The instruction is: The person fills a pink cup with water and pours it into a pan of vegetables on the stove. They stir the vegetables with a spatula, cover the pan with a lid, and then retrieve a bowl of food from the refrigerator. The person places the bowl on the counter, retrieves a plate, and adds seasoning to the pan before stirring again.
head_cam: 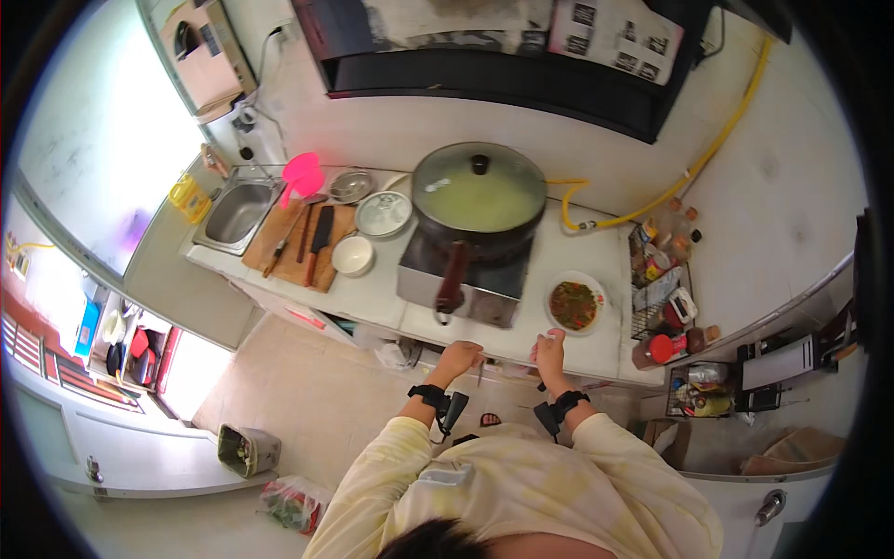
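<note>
My left hand (461,360) is in front of the counter's front edge, below the gas stove (461,279). Its fingers are curled, and a thin dark object (480,374) shows just under the fingertips; whether they grip it I cannot tell. Farther right, my right hand (550,353) is raised at the counter edge, fingers bent, near a white plate of chopped green and red food (574,305). Its palm side is hidden. A large wok with a glass lid (479,192) sits on the stove, its brown handle (454,279) pointing towards me. Pale yellow-green contents show through the lid.
Left on the counter lie a wooden cutting board (279,241) with a cleaver (321,230), a white bowl (353,256), a pink ladle (302,175) and a sink (241,213). A yellow gas hose (649,202) and a wire condiment rack (646,314) are right. A bin (248,451) stands behind left.
</note>
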A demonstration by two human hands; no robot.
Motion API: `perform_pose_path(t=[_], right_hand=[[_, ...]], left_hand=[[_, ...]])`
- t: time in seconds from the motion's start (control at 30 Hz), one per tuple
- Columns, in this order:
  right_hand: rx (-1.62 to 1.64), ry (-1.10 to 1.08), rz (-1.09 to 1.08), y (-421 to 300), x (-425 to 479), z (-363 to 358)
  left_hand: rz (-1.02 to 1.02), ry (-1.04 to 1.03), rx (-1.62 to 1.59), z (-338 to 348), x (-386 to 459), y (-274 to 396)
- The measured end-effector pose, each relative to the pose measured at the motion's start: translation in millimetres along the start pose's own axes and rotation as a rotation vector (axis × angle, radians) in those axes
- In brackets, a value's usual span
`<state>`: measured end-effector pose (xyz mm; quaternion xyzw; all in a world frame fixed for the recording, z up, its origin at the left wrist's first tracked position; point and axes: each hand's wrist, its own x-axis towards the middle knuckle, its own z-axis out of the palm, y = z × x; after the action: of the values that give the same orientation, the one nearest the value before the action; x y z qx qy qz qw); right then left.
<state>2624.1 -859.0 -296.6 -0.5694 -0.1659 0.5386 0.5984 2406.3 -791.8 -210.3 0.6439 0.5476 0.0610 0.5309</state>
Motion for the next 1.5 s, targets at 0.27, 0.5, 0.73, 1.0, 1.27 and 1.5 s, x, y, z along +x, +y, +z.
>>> perform_pose_path(t=[0.27, 0.5, 0.73, 1.0, 1.27, 1.5], right_hand=[[-0.247, -0.444, -0.063, 18.7, -58.3, 204.6], [-0.302, -0.737, -0.121, 25.1, -119.7, 410.9], [-0.417, -1.129, -0.05, 32.4, -181.6, 593.8], [-0.486, -1.364, -0.018, 31.3, -178.5, 802.0], [-0.524, -1.482, -0.089, 27.2, -196.5, 1035.8], [-0.642, -1.718, -0.069, 52.6, -272.1, 1183.4]], left_hand=[[0.02, 0.375, -0.227, -167.8, -97.2, -59.8], [-0.044, 0.832, -0.316, -302.4, -247.8, -108.7], [-0.142, 1.122, -0.417, -381.9, -329.9, -156.4], [-0.181, 1.356, -0.551, -524.5, -360.9, -221.6], [-0.194, 1.584, -0.57, -710.2, -421.0, -242.4], [-0.287, 1.775, -0.598, -811.0, -503.0, -323.7]])
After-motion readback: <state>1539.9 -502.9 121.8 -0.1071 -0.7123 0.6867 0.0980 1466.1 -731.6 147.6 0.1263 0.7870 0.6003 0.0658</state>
